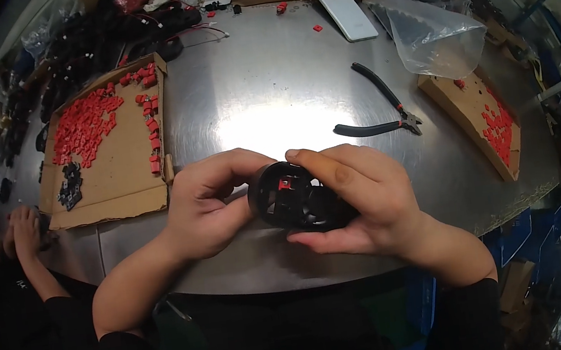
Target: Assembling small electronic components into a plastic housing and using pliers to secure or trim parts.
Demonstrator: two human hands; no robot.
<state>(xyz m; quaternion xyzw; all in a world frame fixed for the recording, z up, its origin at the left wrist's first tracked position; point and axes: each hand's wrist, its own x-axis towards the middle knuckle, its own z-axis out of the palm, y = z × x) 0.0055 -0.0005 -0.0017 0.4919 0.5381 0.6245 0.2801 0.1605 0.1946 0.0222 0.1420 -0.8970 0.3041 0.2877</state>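
Observation:
Between my two hands, above the front of the metal table, is a black hollow plastic housing. A small red piece sits inside its round opening. My left hand grips the left rim, thumb and fingers closed on it. My right hand wraps the right side, thumb along the top and fingers beneath. The fingertips at the far side are partly hidden by the housing. Beyond my right hand lie cutting pliers with black handles, spread apart on the table.
At left stands a cardboard tray of red and black small parts; another cardboard tray with red parts is at right. A white phone and a plastic bag lie behind. A co-worker's hand shows at far left.

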